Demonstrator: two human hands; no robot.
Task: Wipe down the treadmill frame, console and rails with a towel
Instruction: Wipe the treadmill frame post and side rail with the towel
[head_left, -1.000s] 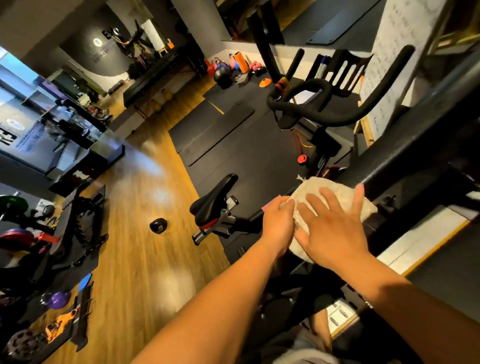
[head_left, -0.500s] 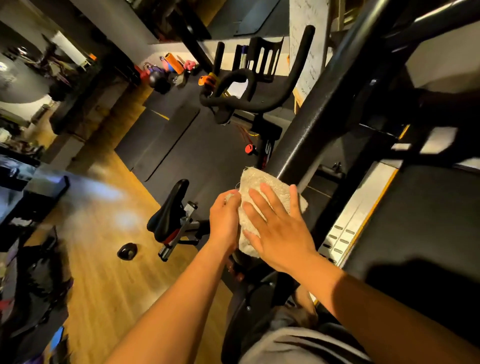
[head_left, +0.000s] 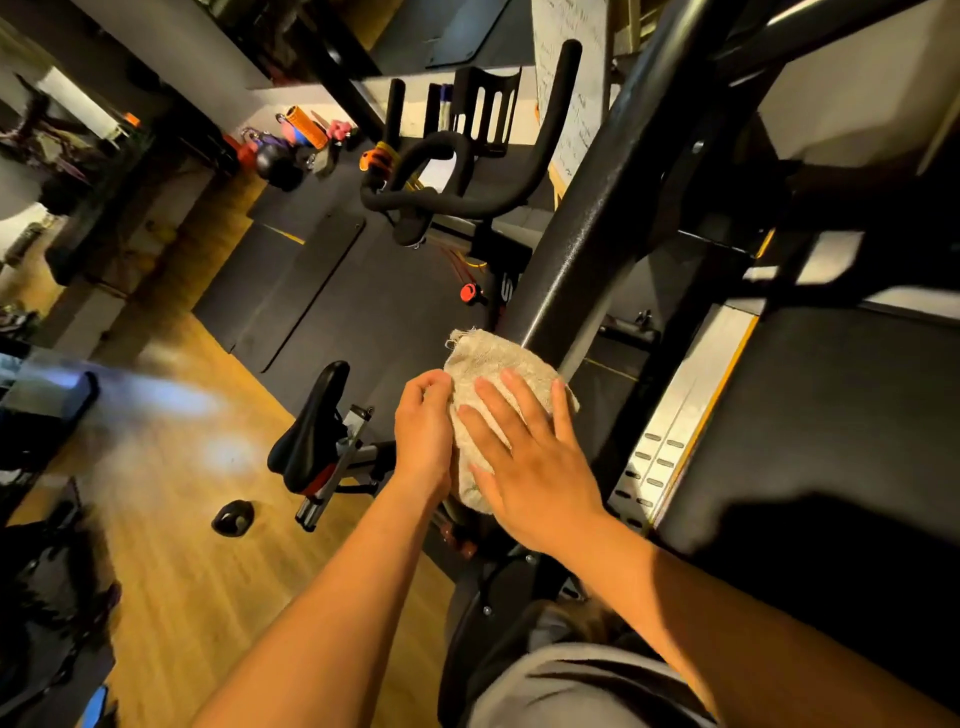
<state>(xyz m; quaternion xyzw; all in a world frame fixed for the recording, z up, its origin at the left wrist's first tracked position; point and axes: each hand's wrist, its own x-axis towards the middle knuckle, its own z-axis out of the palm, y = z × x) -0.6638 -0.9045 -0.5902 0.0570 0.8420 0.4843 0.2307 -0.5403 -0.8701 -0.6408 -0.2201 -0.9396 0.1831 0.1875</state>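
Note:
A pale beige towel lies draped over the lower end of a thick black treadmill rail that slants up to the right. My right hand lies flat on top of the towel with fingers spread, pressing it on the rail. Just to its left, my left hand pinches the towel's left edge with curled fingers. The rail under the towel is hidden. The treadmill's dark belt and its silver side strip lie to the right.
A black exercise bike stands just left of the rail, its saddle near my left hand and its handlebars beyond. Dark floor mats, a kettlebell and a small black object on the wooden floor lie to the left.
The view has swung right and down, bringing the rail and the treadmill deck more into view. Both hands stay on the towel, which sits a little further along the rail.

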